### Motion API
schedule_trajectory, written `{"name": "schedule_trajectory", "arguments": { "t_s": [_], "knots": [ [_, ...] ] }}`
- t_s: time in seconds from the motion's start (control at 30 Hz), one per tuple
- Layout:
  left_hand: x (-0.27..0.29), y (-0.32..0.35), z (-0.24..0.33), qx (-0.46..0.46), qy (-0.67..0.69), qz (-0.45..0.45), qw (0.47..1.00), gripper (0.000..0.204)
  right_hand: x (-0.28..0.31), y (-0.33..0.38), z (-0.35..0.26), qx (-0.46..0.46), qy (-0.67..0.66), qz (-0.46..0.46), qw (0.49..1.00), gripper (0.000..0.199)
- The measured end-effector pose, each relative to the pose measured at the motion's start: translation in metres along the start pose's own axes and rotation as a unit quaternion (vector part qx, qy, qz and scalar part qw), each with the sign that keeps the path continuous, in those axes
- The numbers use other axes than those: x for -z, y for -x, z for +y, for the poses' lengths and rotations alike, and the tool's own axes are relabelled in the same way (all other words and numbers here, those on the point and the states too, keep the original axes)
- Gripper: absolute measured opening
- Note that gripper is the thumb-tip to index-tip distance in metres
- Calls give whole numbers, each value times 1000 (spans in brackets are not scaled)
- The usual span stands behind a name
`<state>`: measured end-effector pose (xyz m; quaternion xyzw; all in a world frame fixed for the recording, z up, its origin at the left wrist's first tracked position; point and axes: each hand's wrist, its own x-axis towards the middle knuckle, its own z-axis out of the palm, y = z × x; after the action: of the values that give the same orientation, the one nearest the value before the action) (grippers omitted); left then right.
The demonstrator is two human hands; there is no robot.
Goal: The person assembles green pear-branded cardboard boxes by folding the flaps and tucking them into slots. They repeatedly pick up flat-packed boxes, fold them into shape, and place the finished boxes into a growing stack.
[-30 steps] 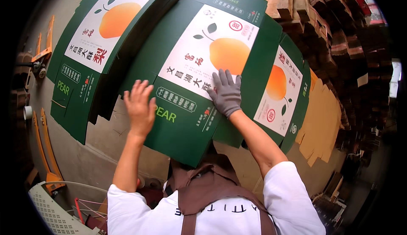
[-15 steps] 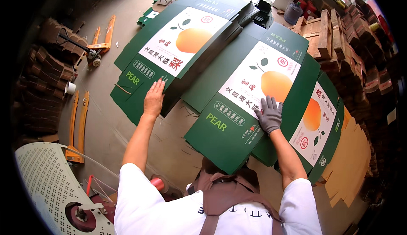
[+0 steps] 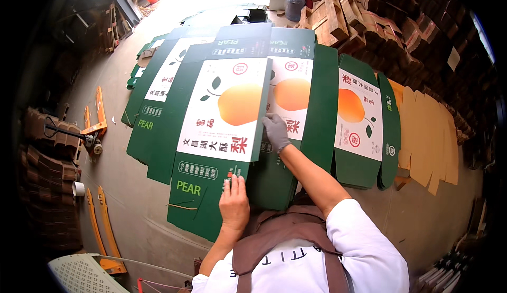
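Observation:
A flat green carton sheet (image 3: 182, 206) with a white panel and a printed yellow pear lies partly over another green carton sheet (image 3: 290, 118) on its right. My left hand (image 3: 234, 203), bare, rests with fingers stretched out on the near right part of the upper sheet. In a grey glove, my right hand (image 3: 277, 132) has its fingers closed at that sheet's right edge; its thumb is not clearly seen. More green printed sheets (image 3: 140, 129) lie to the left, partly covered by the upper sheet.
Further right stand another printed green carton sheet (image 3: 359, 169) and plain brown cardboard sheets (image 3: 428, 134). Wooden pallets (image 3: 332, 15) and piled cardboard fill the back right. At the left are an orange pallet jack (image 3: 95, 126), brown cardboard stacks (image 3: 47, 187) and a perforated pale machine cover (image 3: 84, 274).
The left printed sheet has shifted right, overlapping the sheet beside it. My right hand has gone from lying flat on the right sheet to closing at the moved sheet's edge. The view has turned.

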<state>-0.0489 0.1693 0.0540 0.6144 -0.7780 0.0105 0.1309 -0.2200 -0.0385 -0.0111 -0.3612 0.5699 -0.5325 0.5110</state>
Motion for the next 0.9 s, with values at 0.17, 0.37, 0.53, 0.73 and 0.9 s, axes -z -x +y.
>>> {"name": "schedule_trajectory", "arguments": {
  "t_s": [0.17,0.37,0.53,0.73,0.9],
  "knots": [
    [-29,-2,40,-61,12,17,998,43,68,2,13,-79,-35,26,996,28],
    [-57,-18,62,-87,135,39,986,37,130,-11,32,-19,23,103,994,22],
    [-90,-38,69,-105,173,4,979,36,175,-24,37,-27,75,150,986,21],
    [-117,-53,88,-138,186,-23,972,36,202,-55,42,11,180,158,971,25],
    [-107,-68,96,-153,149,-44,976,38,216,-67,40,-16,108,130,986,28]
  ]
}}
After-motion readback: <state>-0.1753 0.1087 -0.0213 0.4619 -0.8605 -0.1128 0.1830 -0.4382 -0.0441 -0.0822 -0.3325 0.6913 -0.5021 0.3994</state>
